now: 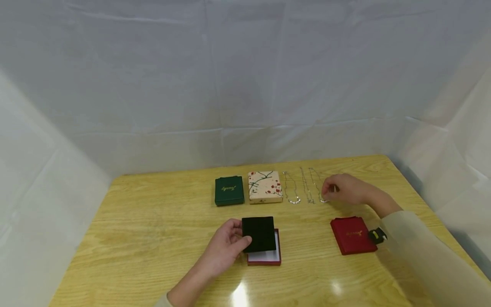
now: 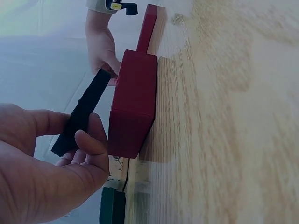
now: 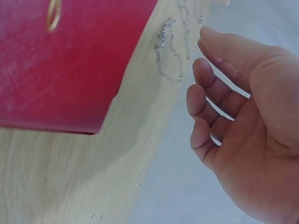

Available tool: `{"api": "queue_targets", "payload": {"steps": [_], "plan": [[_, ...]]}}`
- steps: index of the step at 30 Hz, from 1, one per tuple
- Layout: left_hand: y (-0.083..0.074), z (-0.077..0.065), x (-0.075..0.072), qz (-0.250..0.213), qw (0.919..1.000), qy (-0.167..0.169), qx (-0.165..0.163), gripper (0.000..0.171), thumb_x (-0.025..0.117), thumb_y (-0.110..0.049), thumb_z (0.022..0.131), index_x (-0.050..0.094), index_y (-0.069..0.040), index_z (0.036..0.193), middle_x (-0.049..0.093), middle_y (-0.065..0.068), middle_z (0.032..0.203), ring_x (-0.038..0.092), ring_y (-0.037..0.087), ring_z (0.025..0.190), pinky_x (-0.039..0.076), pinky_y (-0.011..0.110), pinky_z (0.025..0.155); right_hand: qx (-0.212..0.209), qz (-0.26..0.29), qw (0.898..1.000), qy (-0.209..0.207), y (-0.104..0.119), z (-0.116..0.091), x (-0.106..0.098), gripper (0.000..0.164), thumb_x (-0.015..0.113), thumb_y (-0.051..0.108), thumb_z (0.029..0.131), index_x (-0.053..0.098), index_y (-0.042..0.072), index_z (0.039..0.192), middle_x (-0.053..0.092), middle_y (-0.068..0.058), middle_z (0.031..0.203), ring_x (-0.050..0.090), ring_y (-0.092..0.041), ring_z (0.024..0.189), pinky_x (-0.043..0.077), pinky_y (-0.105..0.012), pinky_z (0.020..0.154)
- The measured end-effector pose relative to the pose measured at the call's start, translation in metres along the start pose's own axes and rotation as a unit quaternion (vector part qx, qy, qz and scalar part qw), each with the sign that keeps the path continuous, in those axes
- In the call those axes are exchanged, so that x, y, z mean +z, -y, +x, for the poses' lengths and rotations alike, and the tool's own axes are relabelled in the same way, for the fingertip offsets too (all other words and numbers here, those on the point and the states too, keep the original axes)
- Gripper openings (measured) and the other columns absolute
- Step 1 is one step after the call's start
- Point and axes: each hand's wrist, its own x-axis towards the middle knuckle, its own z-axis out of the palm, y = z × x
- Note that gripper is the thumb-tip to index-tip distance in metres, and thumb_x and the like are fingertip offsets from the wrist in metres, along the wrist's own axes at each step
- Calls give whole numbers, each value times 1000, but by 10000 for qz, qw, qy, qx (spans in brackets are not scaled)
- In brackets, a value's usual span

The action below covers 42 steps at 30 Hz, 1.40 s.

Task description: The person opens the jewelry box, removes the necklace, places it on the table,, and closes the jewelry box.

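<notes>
My left hand (image 1: 225, 245) pinches a flat black square pad (image 1: 258, 234) by its left edge, the thumb on top. In the left wrist view the pad (image 2: 84, 109) stands tilted beside a red box. This open box bottom (image 1: 264, 262) is on the table beneath it, its pale inside partly hidden by the pad. My right hand (image 1: 347, 188) hovers at the rightmost of three silver necklaces (image 1: 324, 201). Its fingers (image 3: 198, 100) are loosely bent, and nothing shows between them and the thumb in the right wrist view. Left of it lie the middle necklace (image 1: 305, 187) and another necklace (image 1: 294, 201).
A closed red jewelry box lid (image 1: 353, 236) lies under the right forearm. At the back stand a green box (image 1: 229, 190) with gold lettering and a cream floral box (image 1: 265, 187). White cloth (image 1: 215, 85) hangs behind the wooden table (image 1: 153, 221).
</notes>
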Motion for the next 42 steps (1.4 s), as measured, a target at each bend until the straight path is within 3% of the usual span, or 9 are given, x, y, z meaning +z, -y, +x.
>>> {"api": "queue_targets", "payload": {"steps": [6,17,24,28,33,42], "plan": [[1,-1,0,18,10000,-22,12,42,68,-14,103,53,5,137,63,15,114,60,22,89,53,34,69,-46,48,9996,-272,9,-7,2,9,71,12,103,73,8,111,67,4,97,59,-15,86,52,-38,76],[1,1,-2,118,9999,-120,29,52,69,-15,103,47,7,145,62,16,122,60,22,95,54,38,72,-283,163,9975,-621,46,-18,14,26,71,15,104,68,4,127,68,-2,112,60,-15,97,54,-42,83],[-2,1,0,-11,10000,-91,5,52,68,-13,103,46,7,147,64,14,115,61,21,91,53,35,70,-546,225,9956,-732,68,-22,29,30,71,19,104,65,9,133,66,-2,115,60,-17,101,55,-46,87],[-3,2,1,-75,9999,-74,2,51,67,-12,104,46,6,147,66,14,112,62,21,89,52,35,69,-646,311,9944,-778,79,-24,39,35,72,18,103,63,9,136,65,-6,121,61,-24,106,54,-51,91],[-5,3,1,-124,9999,-73,-6,51,66,-12,104,45,5,147,68,14,110,63,21,88,51,34,69,-636,499,9942,-713,95,-25,52,49,76,22,101,57,8,144,62,-9,134,60,-29,114,54,-53,95],[-5,4,2,-160,9999,-44,30,53,68,-11,102,44,7,146,65,14,110,61,21,85,51,34,69,-702,499,9934,-760,119,-26,72,75,85,33,92,48,18,155,53,-5,146,58,-24,121,54,-48,99]]}}
